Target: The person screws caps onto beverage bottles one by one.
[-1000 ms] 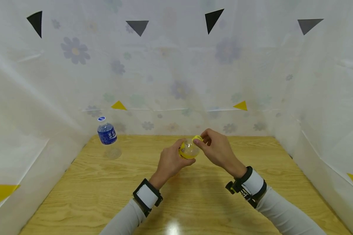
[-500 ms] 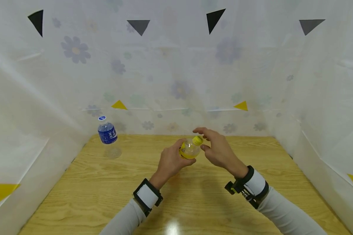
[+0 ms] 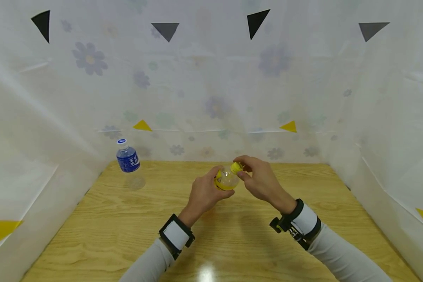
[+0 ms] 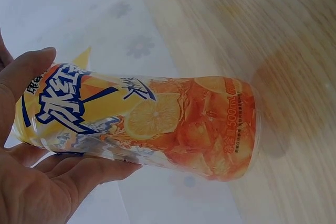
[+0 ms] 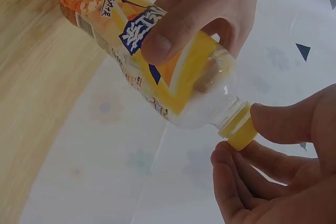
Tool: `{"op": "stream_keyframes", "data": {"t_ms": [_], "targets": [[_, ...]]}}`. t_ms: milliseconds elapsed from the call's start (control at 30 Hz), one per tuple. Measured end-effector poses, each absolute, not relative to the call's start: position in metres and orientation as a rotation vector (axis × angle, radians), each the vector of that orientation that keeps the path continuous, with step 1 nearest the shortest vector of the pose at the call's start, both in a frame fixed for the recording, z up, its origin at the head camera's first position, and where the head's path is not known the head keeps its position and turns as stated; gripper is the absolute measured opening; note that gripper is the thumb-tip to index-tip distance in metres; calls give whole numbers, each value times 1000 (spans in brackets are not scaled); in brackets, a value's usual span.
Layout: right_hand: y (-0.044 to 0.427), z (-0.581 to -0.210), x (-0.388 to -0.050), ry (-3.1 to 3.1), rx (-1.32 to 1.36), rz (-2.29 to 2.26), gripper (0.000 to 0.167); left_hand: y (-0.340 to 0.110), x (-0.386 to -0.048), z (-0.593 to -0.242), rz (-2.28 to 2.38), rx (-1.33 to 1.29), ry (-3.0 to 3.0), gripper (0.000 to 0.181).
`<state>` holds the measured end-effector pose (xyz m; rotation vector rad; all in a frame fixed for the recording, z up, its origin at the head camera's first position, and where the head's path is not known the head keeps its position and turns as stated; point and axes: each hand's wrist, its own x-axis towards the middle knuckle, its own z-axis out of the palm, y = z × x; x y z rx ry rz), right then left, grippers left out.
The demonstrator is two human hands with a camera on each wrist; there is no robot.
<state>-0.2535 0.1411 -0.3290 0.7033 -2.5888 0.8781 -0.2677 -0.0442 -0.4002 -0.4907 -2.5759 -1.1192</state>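
My left hand [image 3: 205, 192] grips a clear plastic iced tea bottle [image 4: 157, 116] round its upper body, over a yellow and orange label with lemon slices. Held above the table, the bottle tilts with its neck toward my right hand [image 3: 262, 179]. In the right wrist view, thumb and fingers of that hand pinch the yellow cap [image 5: 243, 129], which sits on the bottle's neck. No liquid shows in the clear shoulder below the neck.
A clear water bottle with a blue label [image 3: 128, 159] and white cap stands upright at the table's back left. The wooden table [image 3: 102, 235] is enclosed by pale flowered sheeting [image 3: 197, 78] at the back and sides.
My right hand was on the cap, opened away from it half a second ago, and now has its fingers back on it. The left hand and tea bottle stay almost in place.
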Motion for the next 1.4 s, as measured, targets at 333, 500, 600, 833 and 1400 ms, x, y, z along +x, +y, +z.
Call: {"op": "stream_keyframes", "data": {"t_ms": [333,500,600,833,1400], "targets": [[139,-331,-255,-2574,636,876,20,-44,-268,-401,-1119,-507,-2577,75],[139,-335,-257,-2515,630,888,18,-44,-267,-400,-1122,-510,-2578,75],[138,-338,-258,-2488,620,881,17,-44,-267,-401,-1110,-505,-2583,74],[137,-341,-260,-2444,618,858,15,-43,-267,-400,-1098,-497,-2587,73],[143,-329,-250,-2616,730,789,42,-43,-266,-400,-1115,-507,-2581,75]]}}
